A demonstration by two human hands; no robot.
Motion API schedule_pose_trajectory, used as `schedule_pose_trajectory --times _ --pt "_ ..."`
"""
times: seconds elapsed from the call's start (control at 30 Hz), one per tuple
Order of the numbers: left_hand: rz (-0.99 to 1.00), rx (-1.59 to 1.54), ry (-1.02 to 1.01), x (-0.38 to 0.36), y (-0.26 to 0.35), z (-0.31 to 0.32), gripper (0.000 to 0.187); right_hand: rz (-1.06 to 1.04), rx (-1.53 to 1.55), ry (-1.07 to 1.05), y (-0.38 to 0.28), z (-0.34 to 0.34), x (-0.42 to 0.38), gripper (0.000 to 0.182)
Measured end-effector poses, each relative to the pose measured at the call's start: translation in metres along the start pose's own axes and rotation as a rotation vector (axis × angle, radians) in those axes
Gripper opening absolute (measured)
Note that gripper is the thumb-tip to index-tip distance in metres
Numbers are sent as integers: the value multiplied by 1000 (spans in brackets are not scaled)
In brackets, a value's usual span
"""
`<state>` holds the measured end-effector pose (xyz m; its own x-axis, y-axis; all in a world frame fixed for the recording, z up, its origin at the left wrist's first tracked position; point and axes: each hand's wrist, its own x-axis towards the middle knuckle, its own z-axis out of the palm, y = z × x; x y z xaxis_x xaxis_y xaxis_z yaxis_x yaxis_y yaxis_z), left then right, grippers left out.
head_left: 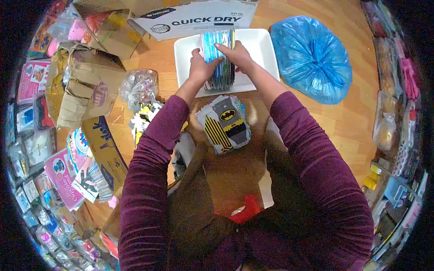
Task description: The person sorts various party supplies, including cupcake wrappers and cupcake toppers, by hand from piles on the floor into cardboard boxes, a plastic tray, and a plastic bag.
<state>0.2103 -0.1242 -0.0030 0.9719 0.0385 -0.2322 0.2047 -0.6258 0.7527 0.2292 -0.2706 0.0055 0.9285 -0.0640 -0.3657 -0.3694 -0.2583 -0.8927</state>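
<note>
A long row of thin packets in clear wrap [219,45] stands on edge in a white tray [267,58]. My left hand [204,65] presses on the row's left side, its thumb over the packets. On the right side my right hand [237,56] grips the same row, thumb across the top. Just below the tray, a stack of grey, black and yellow bat-logo cards [225,124] lies on a brown surface between my legs.
A blue plastic bag [313,61] sits right of the tray. Behind stands a white QUICK DRY box [194,20]. Open cardboard boxes [86,86], a clear bag [139,86] and yellow-black cutouts [144,115] are at left. Packaged goods line both sides.
</note>
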Motion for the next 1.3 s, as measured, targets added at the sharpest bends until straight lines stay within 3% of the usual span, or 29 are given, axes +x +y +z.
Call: schedule_pose_trajectory --times 0.1,0.2,0.27,0.3,0.33,0.43,0.57,0.67,0.7,0.83,0.9,1.0,1.13,1.2,1.3 --pt "-13 -94 -28 -6 4 -7 83 138 -78 -70 -5 0 1 91" --pt "-28 -153 -94 -11 6 -14 84 63 -58 -25 -1 6 2 96" --pt "21 -134 -109 -11 0 -14 83 -46 25 77 8 11 10 93" --pt "-13 -96 -131 -8 -4 -13 84 -203 4 133 11 15 19 90" --pt "-24 -101 -129 -10 -10 -12 84 -199 -2 123 20 15 20 90" --pt "-7 -336 -244 -11 -16 -6 75 -64 -131 7 11 13 15 93" --pt "70 -391 -143 -17 -19 -4 69 -30 -149 4 8 17 10 89" --pt "34 -344 -205 -23 -16 -15 73 -18 164 -175 15 13 -11 90" --pt "29 -348 -198 -23 -20 -16 73 18 91 -273 7 8 -19 96" --pt "120 -570 -263 -17 -44 -12 74 57 57 -258 26 19 -20 98" --pt "203 -640 -246 -14 -51 -6 71 18 74 -266 41 25 -12 95" --pt "129 -742 -366 -19 -47 -14 67 -17 144 -352 21 26 -28 90" --pt "190 -635 -341 -35 -43 -45 59 -144 171 -456 19 48 -28 83" --pt "9 -528 -326 -38 -53 -64 52 -128 250 -504 25 63 -27 90" --pt "-114 -411 -226 -59 -32 -90 49 -318 -24 -415 34 84 -22 106"
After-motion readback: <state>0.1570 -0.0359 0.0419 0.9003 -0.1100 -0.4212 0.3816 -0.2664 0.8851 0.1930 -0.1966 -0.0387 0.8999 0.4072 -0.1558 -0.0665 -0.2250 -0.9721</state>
